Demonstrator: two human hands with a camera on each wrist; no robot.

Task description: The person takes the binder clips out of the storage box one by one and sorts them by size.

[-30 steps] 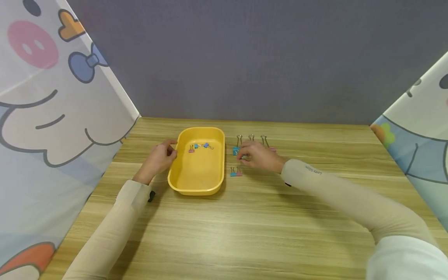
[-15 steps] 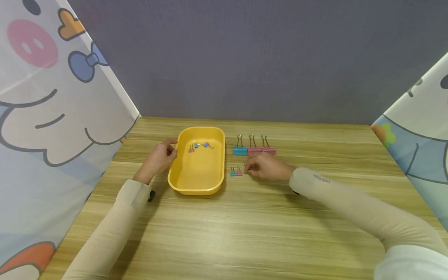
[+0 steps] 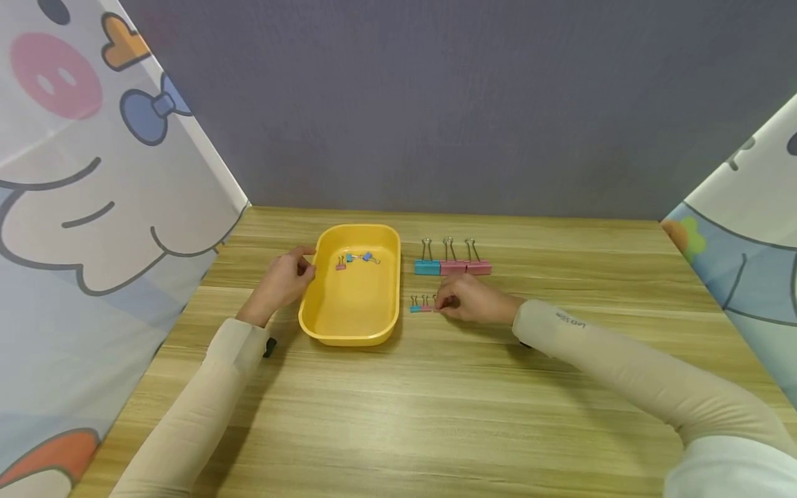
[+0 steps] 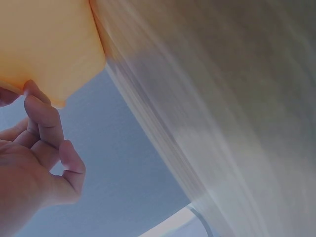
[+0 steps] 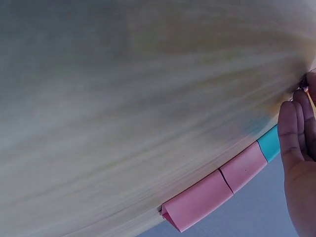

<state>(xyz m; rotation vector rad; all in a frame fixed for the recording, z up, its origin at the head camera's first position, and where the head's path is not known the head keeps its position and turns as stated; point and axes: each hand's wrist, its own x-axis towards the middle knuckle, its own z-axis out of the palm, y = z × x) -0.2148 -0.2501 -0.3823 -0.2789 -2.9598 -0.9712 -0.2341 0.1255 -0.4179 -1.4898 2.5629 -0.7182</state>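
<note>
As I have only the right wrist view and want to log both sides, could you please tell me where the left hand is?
Observer: In the head view, the left hand is at the left rim of the yellow tray.
Operator: Thank you; does the tray contain anything?
Observer: Yes, three clips: one pink, one teal and one blue.
Operator: And what is just left of the right hand?
Observer: A short row of small clips, with a teal one at its left end.
</note>
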